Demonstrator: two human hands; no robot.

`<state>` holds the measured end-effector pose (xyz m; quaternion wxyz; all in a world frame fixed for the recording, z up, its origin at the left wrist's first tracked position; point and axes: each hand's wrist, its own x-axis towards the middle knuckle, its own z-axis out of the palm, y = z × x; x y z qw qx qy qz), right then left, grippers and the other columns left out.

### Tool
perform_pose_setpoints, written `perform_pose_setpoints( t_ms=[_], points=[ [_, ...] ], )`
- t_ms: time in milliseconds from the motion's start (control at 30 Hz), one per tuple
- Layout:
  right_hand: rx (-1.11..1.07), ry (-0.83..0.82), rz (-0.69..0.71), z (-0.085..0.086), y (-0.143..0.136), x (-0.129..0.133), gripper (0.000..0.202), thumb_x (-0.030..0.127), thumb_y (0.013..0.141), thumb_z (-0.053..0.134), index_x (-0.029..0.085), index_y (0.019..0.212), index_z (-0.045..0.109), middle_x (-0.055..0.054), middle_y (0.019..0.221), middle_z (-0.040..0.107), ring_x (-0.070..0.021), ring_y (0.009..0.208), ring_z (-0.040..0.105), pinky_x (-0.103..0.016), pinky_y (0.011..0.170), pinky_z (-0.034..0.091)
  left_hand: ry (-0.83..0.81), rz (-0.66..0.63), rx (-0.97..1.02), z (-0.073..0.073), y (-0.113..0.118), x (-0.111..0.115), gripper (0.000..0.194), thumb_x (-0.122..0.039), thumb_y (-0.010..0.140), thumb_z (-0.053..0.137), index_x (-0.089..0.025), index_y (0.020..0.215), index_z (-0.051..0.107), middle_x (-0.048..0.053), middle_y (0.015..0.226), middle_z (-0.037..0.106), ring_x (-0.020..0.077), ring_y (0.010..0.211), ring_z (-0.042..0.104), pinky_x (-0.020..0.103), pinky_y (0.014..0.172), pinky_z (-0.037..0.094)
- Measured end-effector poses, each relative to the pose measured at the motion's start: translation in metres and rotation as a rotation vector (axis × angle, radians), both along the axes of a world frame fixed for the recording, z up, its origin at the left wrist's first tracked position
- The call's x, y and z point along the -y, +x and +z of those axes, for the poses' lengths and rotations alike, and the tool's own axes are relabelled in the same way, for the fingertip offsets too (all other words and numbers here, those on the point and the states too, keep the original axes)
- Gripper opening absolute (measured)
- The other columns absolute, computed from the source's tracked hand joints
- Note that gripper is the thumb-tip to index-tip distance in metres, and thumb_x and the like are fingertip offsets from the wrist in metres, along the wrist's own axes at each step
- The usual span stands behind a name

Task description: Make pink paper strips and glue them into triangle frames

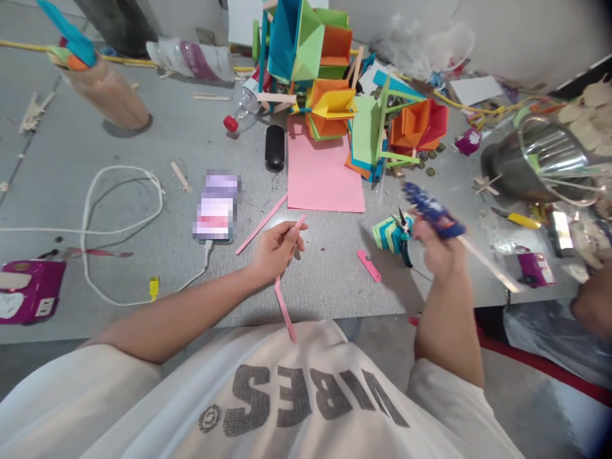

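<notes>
My left hand is closed on a folded pink paper strip, whose one end sticks out past the thumb while the other hangs toward my shirt. Another pink strip lies on the table just beyond that hand. At the right, my right hand, blurred by motion, grips a dark blue hot glue gun with a pale glue stick jutting from its back. Beside this hand are pliers on a folded green and blue paper piece. Nearer the middle lies a pink cutter.
A pink paper sheet lies ahead, below colourful folded-paper models. A phone with a white cable is at left, near a black case. A metal bucket stands right; a person's hand shows at the edge.
</notes>
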<state>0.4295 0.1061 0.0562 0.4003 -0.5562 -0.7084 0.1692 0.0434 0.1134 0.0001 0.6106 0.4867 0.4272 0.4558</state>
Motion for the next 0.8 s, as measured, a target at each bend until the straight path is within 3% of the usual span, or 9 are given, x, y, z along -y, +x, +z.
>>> perform_pose_setpoints(
  t_ms=[33,100,200,333,533,800],
  points=[
    [0.017,-0.037,-0.002,0.0,-0.031,0.0,0.039,0.066,0.109,0.069,0.03,0.121,0.076,-0.002,0.086,0.068,-0.0212,0.065,0.057,-0.038,0.06,0.044,-0.007,-0.004,0.002,0.0,0.0,0.0,0.055,-0.069,0.105,0.07,-0.016,0.116,0.078,0.003,0.074,0.075,0.0066,0.047,0.049,0.022,0.044,0.038],
    [0.061,-0.033,0.124,-0.001,-0.084,0.0,0.052,0.077,0.106,0.064,0.027,0.111,0.075,-0.002,0.082,0.064,-0.0208,0.066,0.058,-0.038,0.063,0.046,-0.02,-0.013,0.009,-0.001,0.001,0.001,0.052,-0.066,0.106,0.07,-0.016,0.119,0.077,0.003,0.077,0.076,0.0065,0.047,0.051,0.021,0.044,0.041],
    [0.089,0.002,0.257,-0.008,-0.128,-0.002,0.068,0.09,0.102,0.054,0.025,0.105,0.073,-0.011,0.1,0.071,-0.0278,0.087,0.069,-0.044,0.077,0.056,-0.033,-0.015,0.016,-0.003,0.002,0.001,0.05,-0.064,0.107,0.069,-0.016,0.117,0.076,0.003,0.079,0.078,0.0065,0.047,0.053,0.021,0.044,0.044],
    [0.074,0.056,0.192,-0.023,-0.134,-0.002,0.072,0.094,0.101,0.048,0.026,0.089,0.069,-0.017,0.113,0.073,-0.0349,0.104,0.073,-0.053,0.09,0.06,-0.051,-0.018,0.008,-0.003,0.002,0.0,0.049,-0.064,0.108,0.069,-0.015,0.115,0.076,0.005,0.081,0.081,0.0064,0.047,0.056,0.02,0.046,0.047],
    [-0.014,0.096,0.112,-0.04,-0.13,0.004,0.07,0.091,0.104,0.046,0.027,0.084,0.067,-0.013,0.094,0.072,-0.0323,0.086,0.072,-0.05,0.073,0.057,-0.061,-0.011,-0.022,-0.004,0.002,0.0,0.048,-0.061,0.11,0.067,-0.015,0.116,0.077,0.007,0.085,0.084,0.0074,0.05,0.062,0.02,0.05,0.053],
    [0.009,0.07,0.136,-0.044,-0.139,0.007,0.071,0.093,0.102,0.048,0.028,0.075,0.059,-0.011,0.08,0.068,-0.0301,0.077,0.069,-0.049,0.071,0.055,-0.068,-0.017,-0.066,-0.002,0.002,0.0,0.051,-0.064,0.108,0.069,-0.015,0.114,0.077,0.009,0.088,0.085,0.0087,0.052,0.064,0.022,0.051,0.056]
  ],
)
